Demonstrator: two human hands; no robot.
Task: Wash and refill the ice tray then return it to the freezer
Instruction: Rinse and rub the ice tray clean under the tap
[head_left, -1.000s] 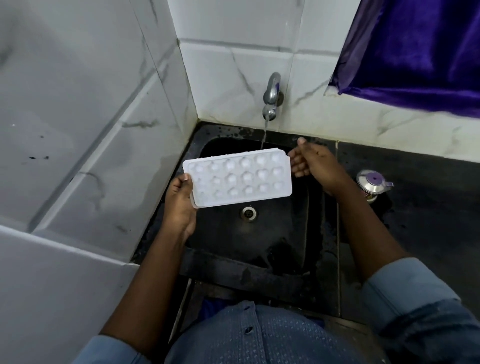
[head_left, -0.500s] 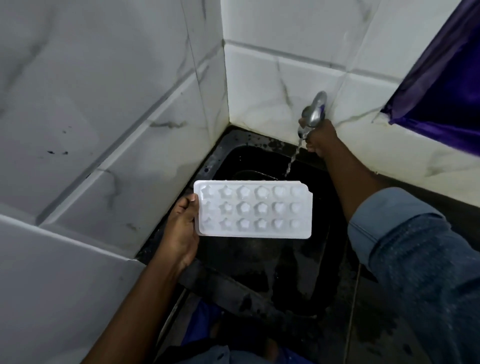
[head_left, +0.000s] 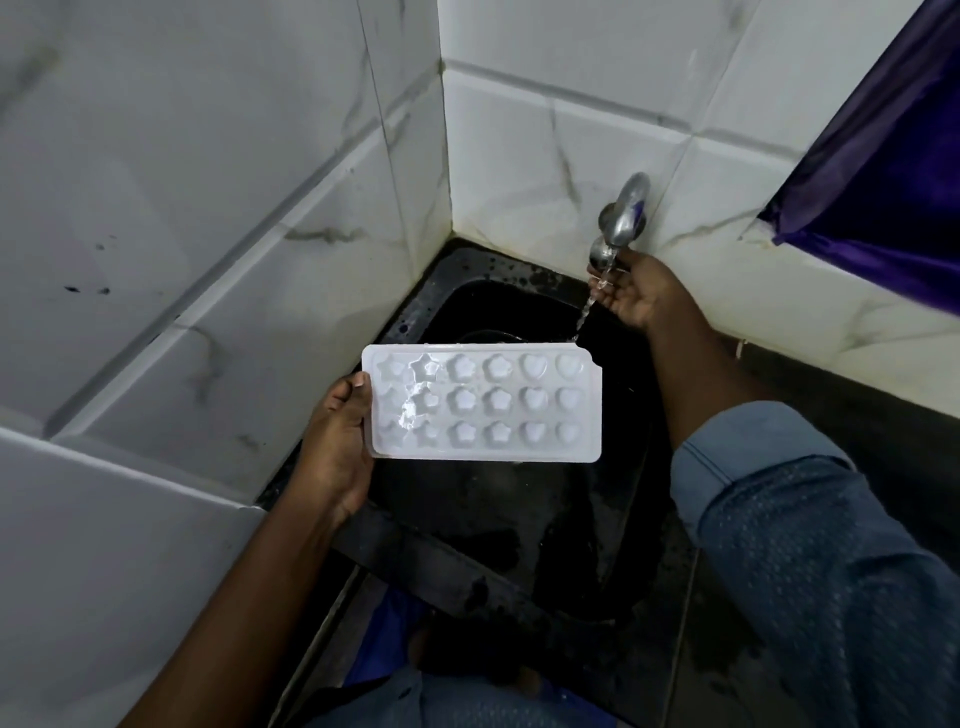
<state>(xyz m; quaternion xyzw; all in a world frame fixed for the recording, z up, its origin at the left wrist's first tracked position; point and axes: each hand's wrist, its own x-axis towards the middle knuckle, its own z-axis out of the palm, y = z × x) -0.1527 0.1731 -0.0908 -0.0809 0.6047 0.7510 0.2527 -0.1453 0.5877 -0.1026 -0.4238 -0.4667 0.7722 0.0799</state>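
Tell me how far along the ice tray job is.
Done: the ice tray is over the sink, gripped at its left end by the left hand. In hand: the tap is running, the right hand at its spout; the stream falls toward the tray's far right corner, and only a few left moulds glisten. Left: filling the moulds and the freezer trip; no freezer is in view.

1. It's dim in here; the black sink (head_left: 441, 291) swallows the light, and its basin is nearly featureless.
2. The white wall tiles (head_left: 208, 208) left of the sink look grey and softly shaded.
3. Over the sink, a wet glint sits on the tray (head_left: 483, 405), and the tap (head_left: 623, 213) behind shines.
4. Away from the sink, the tile lines bow towards the edges.
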